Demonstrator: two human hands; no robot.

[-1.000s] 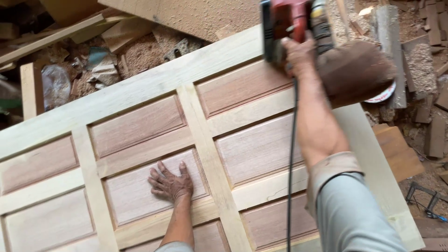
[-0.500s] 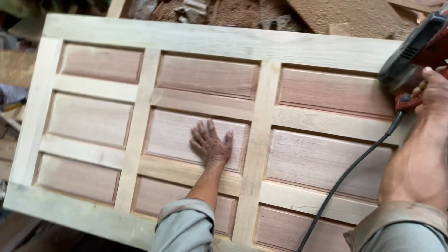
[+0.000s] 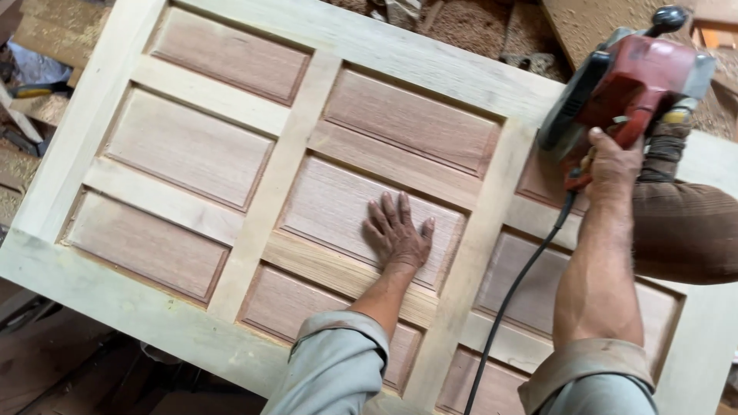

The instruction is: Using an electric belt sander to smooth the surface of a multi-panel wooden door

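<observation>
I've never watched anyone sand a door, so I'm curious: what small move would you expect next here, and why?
Probably easing the red sander along the pale upright rail it sits over. The right hand grips its handle at the door's far right, with the brown dust bag trailing beside it. The left hand lies flat, fingers spread, on a middle panel, seemingly steadying the door.

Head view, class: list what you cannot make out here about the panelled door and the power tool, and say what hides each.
- Panelled door: its near right corner is cut off by the bottom edge and covered by the sleeves.
- Red power tool: its underside and working face are hidden by its own body and the right hand.
- Panel under the left hand: partly covered by the palm.
- Black cord: its end leaves the bottom edge.
</observation>
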